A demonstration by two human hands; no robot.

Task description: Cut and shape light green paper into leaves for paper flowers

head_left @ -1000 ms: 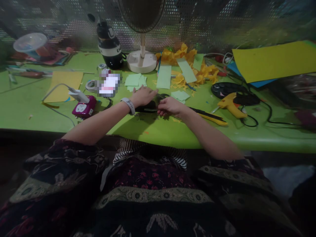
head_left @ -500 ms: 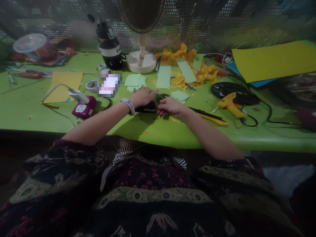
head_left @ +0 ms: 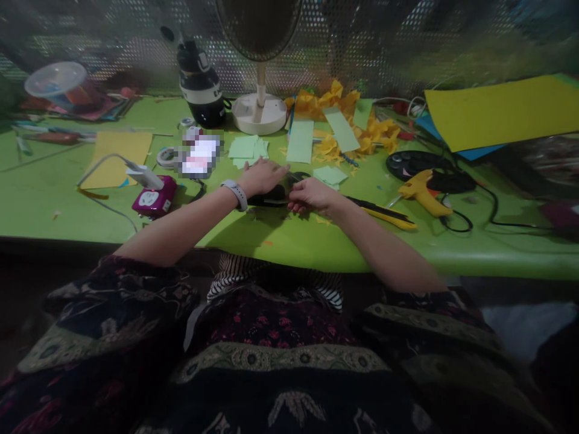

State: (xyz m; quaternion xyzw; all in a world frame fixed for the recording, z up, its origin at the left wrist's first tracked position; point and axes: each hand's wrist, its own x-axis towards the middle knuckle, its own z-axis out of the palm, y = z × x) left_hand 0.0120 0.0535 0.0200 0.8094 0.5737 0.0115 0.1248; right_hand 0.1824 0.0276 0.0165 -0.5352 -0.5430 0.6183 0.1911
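Note:
My left hand (head_left: 263, 175), with a pale watch band on its wrist, lies palm down over a black object (head_left: 274, 196) with a rounded end. Its fingers are stretched out to the right; the palm hides much of that object, so I cannot tell its kind. Close against the object's right end, my right hand (head_left: 310, 194) has its fingers curled in and pinched together. What they hold, if anything, is hidden. Behind the right fingers shows a dark looped thing (head_left: 298, 176). Pale green paper pieces (head_left: 330, 175) lie just beyond.
Right of my hands are a yellow-black cutter (head_left: 384, 215) and a yellow glue gun (head_left: 425, 191) with a cable. A purple adapter (head_left: 156, 198) stands left. Further back are a black bottle (head_left: 199, 90), a fan base (head_left: 260, 114), green paper strips (head_left: 300, 141) and orange crepe paper (head_left: 335, 96).

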